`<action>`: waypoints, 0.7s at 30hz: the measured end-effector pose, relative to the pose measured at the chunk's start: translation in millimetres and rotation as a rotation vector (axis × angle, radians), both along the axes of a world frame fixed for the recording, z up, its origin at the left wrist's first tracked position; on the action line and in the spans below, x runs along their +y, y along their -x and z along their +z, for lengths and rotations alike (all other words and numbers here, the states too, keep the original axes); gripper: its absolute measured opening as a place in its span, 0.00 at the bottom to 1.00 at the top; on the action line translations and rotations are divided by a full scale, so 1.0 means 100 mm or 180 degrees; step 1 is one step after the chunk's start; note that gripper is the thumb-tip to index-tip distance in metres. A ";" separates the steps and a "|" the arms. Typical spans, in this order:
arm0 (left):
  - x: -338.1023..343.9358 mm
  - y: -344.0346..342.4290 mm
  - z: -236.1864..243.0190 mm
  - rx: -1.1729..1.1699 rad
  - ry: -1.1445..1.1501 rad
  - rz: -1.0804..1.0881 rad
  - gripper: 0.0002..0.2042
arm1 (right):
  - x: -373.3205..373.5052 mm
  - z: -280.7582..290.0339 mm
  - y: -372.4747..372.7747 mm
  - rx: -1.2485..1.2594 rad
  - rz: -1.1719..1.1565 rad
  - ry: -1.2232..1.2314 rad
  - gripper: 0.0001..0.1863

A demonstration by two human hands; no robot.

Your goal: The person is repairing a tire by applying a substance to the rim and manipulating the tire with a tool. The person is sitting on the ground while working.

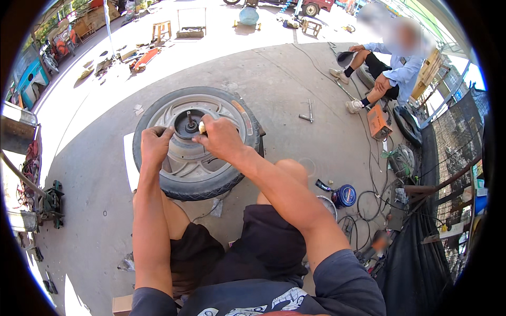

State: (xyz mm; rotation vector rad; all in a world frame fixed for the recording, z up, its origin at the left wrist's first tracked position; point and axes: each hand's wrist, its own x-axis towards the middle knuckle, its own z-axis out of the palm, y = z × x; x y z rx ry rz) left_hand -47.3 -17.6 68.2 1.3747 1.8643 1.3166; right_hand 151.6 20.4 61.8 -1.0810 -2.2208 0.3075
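Observation:
A motorcycle wheel [174,181] with a black tyre and silver cast spokes lies on its side in front of my knees. From its dark hub [183,117] a metal axle [190,119] stands up. My left hand [157,145] is over the left part of the wheel, thumb and fingers pinched together; what they hold, if anything, is hidden. Just right of the axle, my right hand [224,137] grips a small cream-coloured piece [202,127], too small to name. Its fingertips are close to the hub.
A T-shaped wrench [310,111] lies on the concrete beyond the wheel. At right are a blue tub [344,196], loose cables [372,184] and an orange machine [379,122]. A seated person [403,73] is at the far right. A metal vise-like tool [51,203] stands at left.

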 end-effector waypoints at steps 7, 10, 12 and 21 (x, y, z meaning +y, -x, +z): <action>-0.02 -0.03 0.05 0.0183 0.0068 -0.0015 0.16 | 0.00 -0.06 -0.03 0.0711 0.0704 -0.0506 0.17; -0.01 -0.02 0.04 0.0237 0.0087 0.0020 0.16 | 0.02 -0.03 -0.04 0.0333 0.0424 -0.0050 0.16; 0.00 0.00 0.01 0.0246 0.0066 0.0005 0.16 | -0.01 -0.02 -0.03 0.0161 0.0230 -0.0036 0.17; 0.04 0.03 -0.04 0.0210 0.0089 -0.0022 0.15 | -0.06 -0.07 0.01 0.0446 0.0365 -0.0286 0.19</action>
